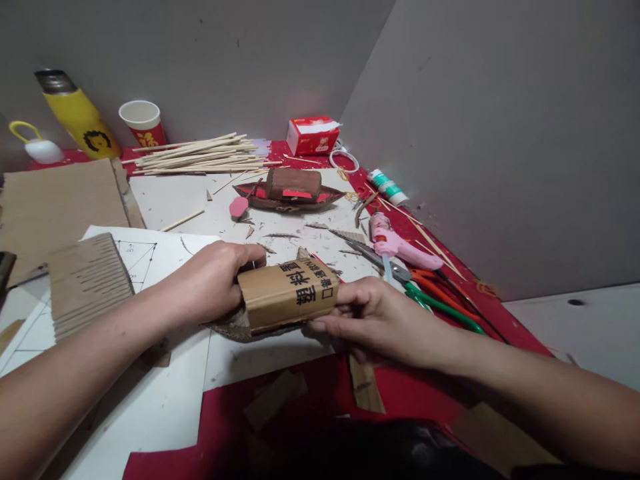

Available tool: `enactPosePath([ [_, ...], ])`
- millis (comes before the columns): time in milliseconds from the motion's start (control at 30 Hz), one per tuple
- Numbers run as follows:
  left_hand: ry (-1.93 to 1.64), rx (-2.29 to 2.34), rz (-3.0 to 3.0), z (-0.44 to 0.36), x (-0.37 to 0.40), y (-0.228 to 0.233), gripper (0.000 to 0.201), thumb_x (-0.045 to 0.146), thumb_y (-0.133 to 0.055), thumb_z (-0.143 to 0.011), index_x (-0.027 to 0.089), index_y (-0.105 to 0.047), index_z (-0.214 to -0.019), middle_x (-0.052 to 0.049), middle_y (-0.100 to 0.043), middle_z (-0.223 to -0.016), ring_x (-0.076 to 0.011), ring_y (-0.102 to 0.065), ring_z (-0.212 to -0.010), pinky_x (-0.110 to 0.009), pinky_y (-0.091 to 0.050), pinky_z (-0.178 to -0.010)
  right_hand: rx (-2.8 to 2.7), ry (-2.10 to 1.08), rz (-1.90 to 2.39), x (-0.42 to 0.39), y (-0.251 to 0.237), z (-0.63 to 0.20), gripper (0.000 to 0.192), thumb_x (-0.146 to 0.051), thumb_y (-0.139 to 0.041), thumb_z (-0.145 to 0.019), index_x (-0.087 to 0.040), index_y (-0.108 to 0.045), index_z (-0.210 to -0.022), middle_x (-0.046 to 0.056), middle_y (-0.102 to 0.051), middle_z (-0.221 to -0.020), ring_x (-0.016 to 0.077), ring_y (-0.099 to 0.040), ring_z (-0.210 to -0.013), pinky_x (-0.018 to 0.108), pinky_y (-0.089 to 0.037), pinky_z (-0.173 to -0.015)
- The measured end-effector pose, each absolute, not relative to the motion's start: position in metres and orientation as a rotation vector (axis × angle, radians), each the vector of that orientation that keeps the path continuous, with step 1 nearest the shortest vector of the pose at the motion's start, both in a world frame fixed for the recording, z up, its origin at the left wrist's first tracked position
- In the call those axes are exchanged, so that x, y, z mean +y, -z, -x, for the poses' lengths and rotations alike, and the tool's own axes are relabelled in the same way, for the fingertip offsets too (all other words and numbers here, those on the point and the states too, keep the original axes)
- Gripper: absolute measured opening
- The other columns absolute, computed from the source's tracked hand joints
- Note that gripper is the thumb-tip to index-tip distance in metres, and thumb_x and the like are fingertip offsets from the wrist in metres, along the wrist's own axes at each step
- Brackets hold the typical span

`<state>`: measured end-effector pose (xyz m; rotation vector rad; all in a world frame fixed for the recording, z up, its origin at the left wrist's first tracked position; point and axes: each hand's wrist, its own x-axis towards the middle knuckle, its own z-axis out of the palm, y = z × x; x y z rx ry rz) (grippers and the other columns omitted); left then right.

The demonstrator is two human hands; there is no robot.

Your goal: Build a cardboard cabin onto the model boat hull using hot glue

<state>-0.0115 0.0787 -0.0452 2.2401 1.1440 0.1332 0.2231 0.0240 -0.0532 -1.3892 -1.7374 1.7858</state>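
Observation:
Between my two hands is a cardboard model boat with a curved brown cover, printed with black characters. My left hand is closed on its left end, the fingertips partly hidden behind the cover. At the other end, my right hand pinches the boat near its lower edge. Behind it on the table stands a darker brown model boat with a rounded cover and red inside. A pink round piece lies at that boat's left end.
A pink glue gun, scissors and green-handled pliers lie to the right. Wooden sticks, a paper cup, a yellow bottle and a red tissue pack line the back. Cardboard sheets cover the left.

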Motion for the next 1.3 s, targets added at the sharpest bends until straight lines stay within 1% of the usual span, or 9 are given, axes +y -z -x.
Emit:
enactPosePath([
  [367,-0.175,1.123,-2.238,0.012,0.076,0.042,0.017,0.012,-0.053,-0.075,0.019,-0.063,-0.087,0.0,-0.069,-0.08,-0.0147,-0.061,-0.073,-0.024,-0.041,-0.065,-1.706,-1.858,1.384,0.023,0.064,-0.223,0.034,-0.047,-0.061,-0.084,-0.018,-0.05,-0.071,-0.006,-0.056,-0.047,0.0047,-0.044,-0.032,0.013,-0.032,-0.031],
  [567,-0.215,1.127,-2.209,0.014,0.072,0.038,0.012,0.014,-0.054,-0.076,0.017,-0.061,-0.085,0.0,-0.067,-0.08,-0.0142,-0.059,-0.074,-0.025,-0.042,-0.067,-1.776,-1.871,1.306,0.024,0.066,-0.222,0.02,-0.035,-0.06,-0.084,-0.017,-0.056,-0.091,-0.007,-0.056,-0.047,0.0065,-0.046,-0.031,0.014,-0.032,-0.031],
  [767,-0.23,1.178,-2.125,0.011,0.067,0.035,0.011,0.019,-0.055,-0.078,0.017,-0.063,-0.086,-0.002,-0.068,-0.082,-0.015,-0.059,-0.077,-0.026,-0.045,-0.07,-2.01,-1.467,1.251,0.02,0.073,-0.219,0.012,-0.015,-0.059,-0.078,-0.016,-0.065,-0.089,-0.008,-0.052,-0.047,0.0077,-0.047,-0.037,0.017,-0.036,-0.038],
  [900,-0.208,1.201,-2.04,0.011,0.067,0.034,0.019,0.021,-0.056,-0.078,0.014,-0.063,-0.095,-0.006,-0.071,-0.091,-0.0158,-0.063,-0.081,-0.027,-0.049,-0.075,-2.039,-1.363,1.196,0.022,0.08,-0.219,0.017,-0.008,-0.058,-0.075,-0.015,-0.07,-0.085,-0.006,-0.055,-0.053,0.0062,-0.049,-0.045,0.017,-0.038,-0.046],
  [1000,-0.211,1.231,-1.964,0.021,0.061,0.028,0.042,0.019,-0.058,-0.075,0.014,-0.058,-0.116,-0.011,-0.07,-0.108,-0.0181,-0.065,-0.09,-0.029,-0.052,-0.076,-2.03,-1.346,1.194,0.023,0.083,-0.219,0.02,-0.006,-0.055,-0.077,-0.015,-0.071,-0.085,-0.007,-0.052,-0.049,0.0057,-0.047,-0.041,0.017,-0.037,-0.044],
  [1100,-0.48,1.349,-1.855,0.039,0.037,0.02,0.052,0.023,-0.062,-0.074,0.019,-0.056,-0.126,-0.012,-0.065,-0.123,-0.0215,-0.064,-0.103,-0.032,-0.053,-0.08,-1.992,-1.321,1.216,0.022,0.083,-0.218,0.021,-0.005,-0.054,-0.077,-0.013,-0.07,-0.086,-0.007,-0.052,-0.045,0.0061,-0.048,-0.039,0.017,-0.036,-0.043],
  [1167,-0.755,1.554,-1.846,0.046,0.008,0.018,0.035,0.029,-0.064,-0.077,0.019,-0.065,-0.111,-0.009,-0.07,-0.107,-0.0203,-0.065,-0.098,-0.03,-0.053,-0.079,-1.973,-1.314,1.222,0.022,0.083,-0.218,0.02,-0.006,-0.053,-0.078,-0.013,-0.07,-0.087,-0.006,-0.053,-0.044,0.0066,-0.049,-0.037,0.017,-0.037,-0.042],
  [1200,-0.849,1.675,-1.826,0.046,-0.008,0.019,0.028,0.032,-0.064,-0.079,0.02,-0.068,-0.104,-0.006,-0.072,-0.095,-0.0179,-0.065,-0.085,-0.028,-0.052,-0.071,-1.968,-1.313,1.221,0.022,0.083,-0.218,0.019,-0.006,-0.054,-0.078,-0.012,-0.07,-0.086,-0.006,-0.053,-0.044,0.0069,-0.049,-0.037,0.018,-0.037,-0.042],
  [1300,-0.793,1.777,-1.728,0.034,-0.05,0.03,0.031,0.038,-0.065,-0.081,0.019,-0.069,-0.105,0.003,-0.058,-0.052,-0.0119,-0.051,-0.048,-0.024,-0.04,-0.048,-1.964,-1.316,1.213,0.022,0.082,-0.218,0.018,-0.006,-0.055,-0.077,-0.012,-0.07,-0.083,-0.005,-0.054,-0.043,0.0071,-0.049,-0.037,0.018,-0.038,-0.041],
])
